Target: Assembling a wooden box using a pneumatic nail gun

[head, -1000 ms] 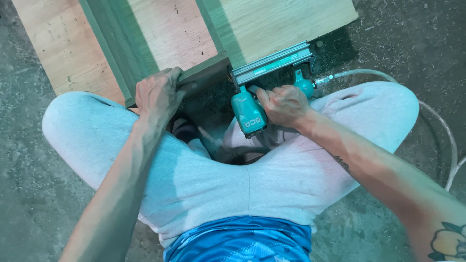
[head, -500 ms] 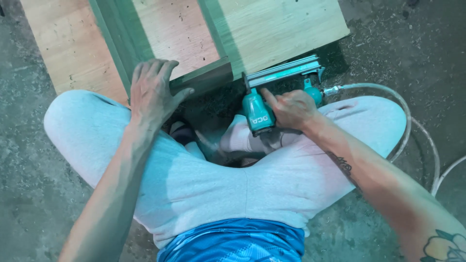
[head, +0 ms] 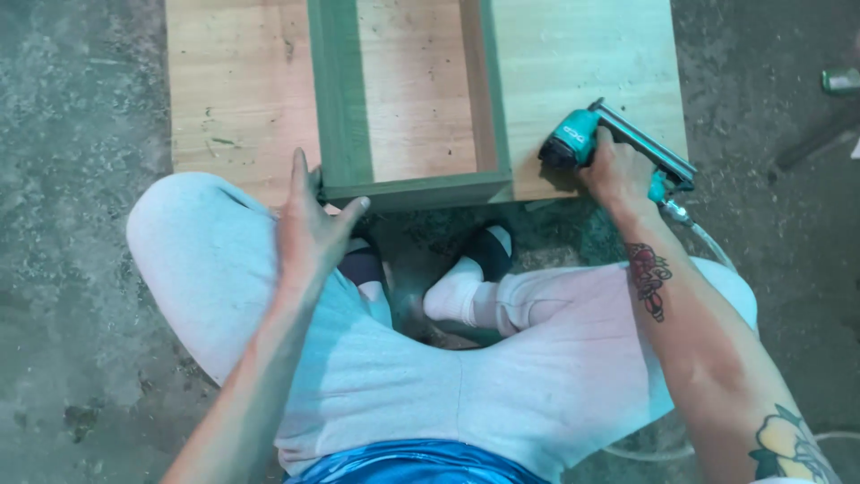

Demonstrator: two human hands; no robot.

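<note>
Left hand (head: 309,235) braces the green frame's (head: 417,190) corner at seven o'clock, fingers spread to steady it, while right hand (head: 618,175) wraps the teal nailer (head: 587,142) resting on the board (head: 582,63) at three o'clock.

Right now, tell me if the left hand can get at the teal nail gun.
Probably not directly: the right hand already grips the nail gun on the far panel, and the left hand is at the green frame.
</note>
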